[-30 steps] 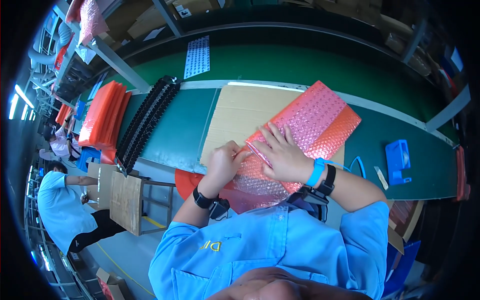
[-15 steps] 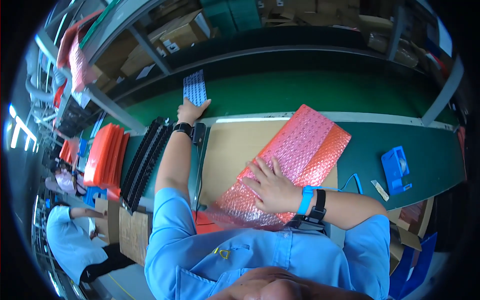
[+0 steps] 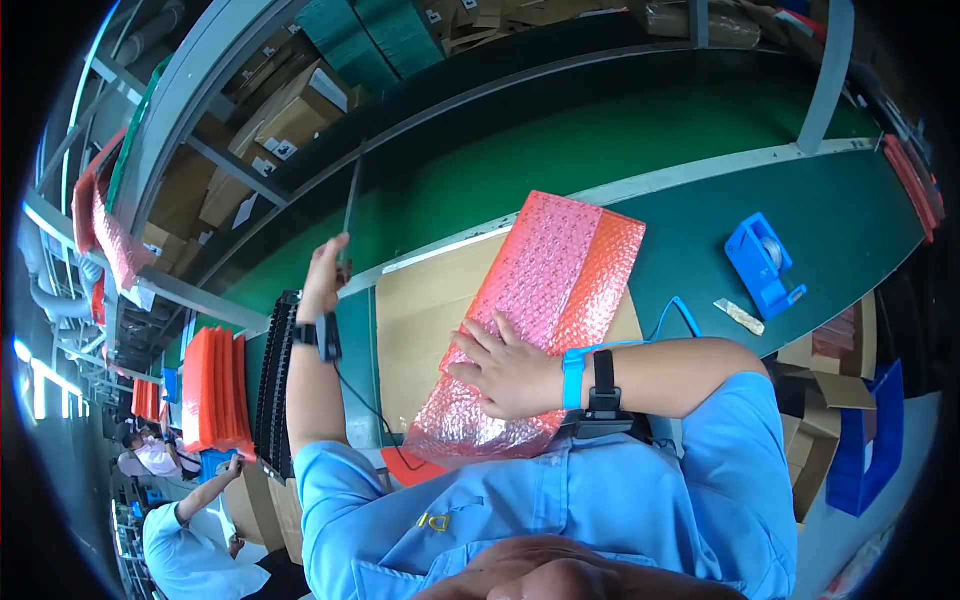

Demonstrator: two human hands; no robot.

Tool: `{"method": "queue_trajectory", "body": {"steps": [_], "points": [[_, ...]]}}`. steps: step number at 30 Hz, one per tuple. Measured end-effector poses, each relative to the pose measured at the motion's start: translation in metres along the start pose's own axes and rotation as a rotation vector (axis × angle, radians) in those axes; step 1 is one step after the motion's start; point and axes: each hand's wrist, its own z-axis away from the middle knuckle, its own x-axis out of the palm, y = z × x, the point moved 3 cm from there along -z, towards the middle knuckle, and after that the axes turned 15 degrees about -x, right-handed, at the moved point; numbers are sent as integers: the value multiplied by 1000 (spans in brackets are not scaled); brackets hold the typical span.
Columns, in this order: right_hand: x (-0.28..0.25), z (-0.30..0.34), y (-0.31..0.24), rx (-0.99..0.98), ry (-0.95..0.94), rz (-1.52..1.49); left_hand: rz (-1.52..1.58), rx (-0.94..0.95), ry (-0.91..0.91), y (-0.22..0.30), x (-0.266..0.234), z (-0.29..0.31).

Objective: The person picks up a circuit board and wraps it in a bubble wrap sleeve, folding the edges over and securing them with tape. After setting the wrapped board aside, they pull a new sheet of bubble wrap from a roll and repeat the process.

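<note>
My left hand (image 3: 325,276) is closed on the lower end of a thin flat panel (image 3: 354,195), held up beyond the bench edge and seen almost edge-on. Fingers spread, my right hand (image 3: 508,372) lies flat on a pink-red bubble-wrap bag (image 3: 567,255). That bag rests at a slant on a sheet of brown cardboard (image 3: 405,325), and its near end reaches my shirt. Bands circle both my wrists, with a bright blue one on the right.
A blue tape dispenser (image 3: 762,262) and a small cutter knife (image 3: 740,316) lie to the right. On the left stand a black slotted rack (image 3: 275,380) and stacked red bags (image 3: 212,390). Behind runs a green conveyor (image 3: 470,165). A co-worker (image 3: 200,535) is at lower left.
My left hand has drawn the panel leftward and tipped it from face-on to edge-on. The view has turned, while my right hand stays on the bubble-wrap bag.
</note>
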Motion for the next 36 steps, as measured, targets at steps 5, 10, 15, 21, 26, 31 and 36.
{"method": "queue_trajectory", "body": {"steps": [5, 10, 15, 21, 26, 31, 36], "points": [[-15, -5, 7, 28, 430, -222, 61, 621, 23, -57, 67, 151], [-62, -2, -3, 239, 512, -1003, -358, 1043, 369, -71, 119, 275], [-125, 25, 28, 217, 408, -122, -266, 910, 476, -85, 107, 262], [-144, 59, 78, 25, 60, 785, 348, 306, -181, -134, 104, 187], [-91, 78, 98, 26, -241, 876, 91, 232, -142, -143, 131, 181], [-95, 83, 99, 258, -269, 518, 39, 356, 28, -152, 135, 179], [-107, 85, 122, 463, -151, 399, 88, 353, -39, -144, 134, 189]]}}
